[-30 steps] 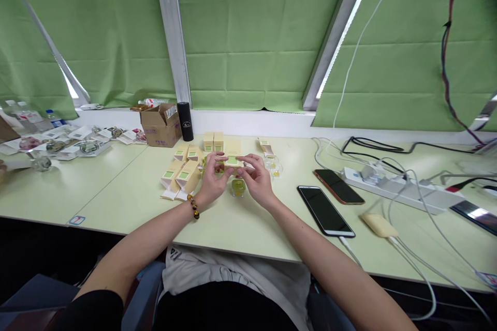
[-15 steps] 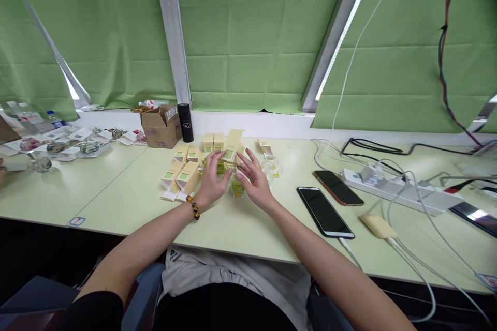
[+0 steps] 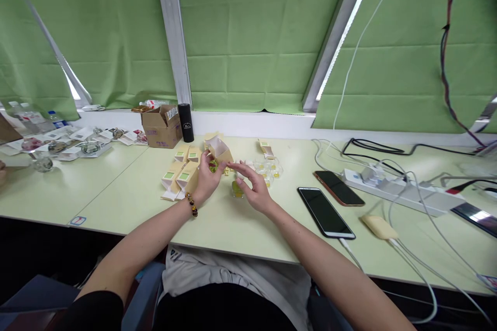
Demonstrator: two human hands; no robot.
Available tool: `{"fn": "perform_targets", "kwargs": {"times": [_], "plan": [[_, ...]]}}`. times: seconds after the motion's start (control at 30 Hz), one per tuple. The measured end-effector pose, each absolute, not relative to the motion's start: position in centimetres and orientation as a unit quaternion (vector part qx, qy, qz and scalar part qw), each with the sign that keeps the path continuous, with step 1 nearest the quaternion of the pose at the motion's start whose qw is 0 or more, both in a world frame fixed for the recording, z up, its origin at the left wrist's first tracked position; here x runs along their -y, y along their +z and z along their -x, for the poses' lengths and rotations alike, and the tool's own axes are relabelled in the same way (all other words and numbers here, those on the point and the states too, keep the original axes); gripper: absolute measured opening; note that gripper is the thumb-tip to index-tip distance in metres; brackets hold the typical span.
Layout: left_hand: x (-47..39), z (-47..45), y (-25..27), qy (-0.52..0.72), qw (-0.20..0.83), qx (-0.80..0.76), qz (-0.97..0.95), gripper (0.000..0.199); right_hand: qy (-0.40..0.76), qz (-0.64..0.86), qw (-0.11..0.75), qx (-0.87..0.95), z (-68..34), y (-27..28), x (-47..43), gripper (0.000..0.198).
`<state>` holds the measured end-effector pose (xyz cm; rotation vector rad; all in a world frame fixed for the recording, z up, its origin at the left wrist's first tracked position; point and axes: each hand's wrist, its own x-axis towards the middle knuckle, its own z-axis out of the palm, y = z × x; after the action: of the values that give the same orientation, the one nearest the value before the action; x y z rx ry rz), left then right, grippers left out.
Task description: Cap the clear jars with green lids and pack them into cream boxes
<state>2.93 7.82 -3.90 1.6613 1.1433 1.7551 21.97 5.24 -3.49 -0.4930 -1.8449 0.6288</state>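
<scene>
My left hand (image 3: 208, 182), with a beaded bracelet at the wrist, is closed at the near side of a cream cardboard box (image 3: 224, 153). The box is tilted, its open white-lined end facing up and toward me. Something green and shiny (image 3: 213, 166) shows between my left fingers; whether it is held or stands behind them I cannot tell. My right hand (image 3: 254, 187) has its fingers stretched out, the tips at the box's lower right corner, the thumb apart. Below it stands a small glass jar (image 3: 237, 190) with yellow-green contents.
Cream boxes with green labels (image 3: 188, 176) lie left of my hands. Several clear jars (image 3: 268, 169) and an open box (image 3: 266, 149) are to the right. Beyond are phones (image 3: 325, 212), a power strip (image 3: 399, 192) and cables. A carton (image 3: 161, 126) and black cylinder (image 3: 185, 122) stand at the back.
The cream box has tipped, so its open end now faces me. My left hand has shifted slightly left and closed more; my right hand has lowered its fingers toward the box corner.
</scene>
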Motion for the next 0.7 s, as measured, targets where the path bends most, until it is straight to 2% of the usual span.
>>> {"fn": "perform_targets", "kwargs": {"times": [0.13,0.2,0.37,0.53,0.7], "plan": [[-8.9,-2.5,-4.5,0.645,0.291,-0.404,-0.579,0.057,0.237,0.289,0.572,0.73,-22.1,-3.5,-5.7,0.019],[-9.3,-2.3,-4.6,0.641,0.303,-0.395,-0.584,0.055,0.207,0.343,0.563,0.723,-22.4,-3.2,-6.0,0.013],[-9.4,-2.1,-4.6,0.638,0.305,-0.397,-0.584,0.05,0.097,0.45,0.417,0.784,-23.9,-2.0,-6.7,0.019],[-9.3,-2.0,-4.6,0.621,0.293,-0.429,-0.587,0.048,0.089,0.431,0.279,0.853,-24.5,-0.9,-6.5,0.024],[-9.1,-2.0,-4.5,0.608,0.276,-0.44,-0.601,0.05,0.055,0.43,0.206,0.877,-24.1,-1.1,-6.1,0.029]]}}
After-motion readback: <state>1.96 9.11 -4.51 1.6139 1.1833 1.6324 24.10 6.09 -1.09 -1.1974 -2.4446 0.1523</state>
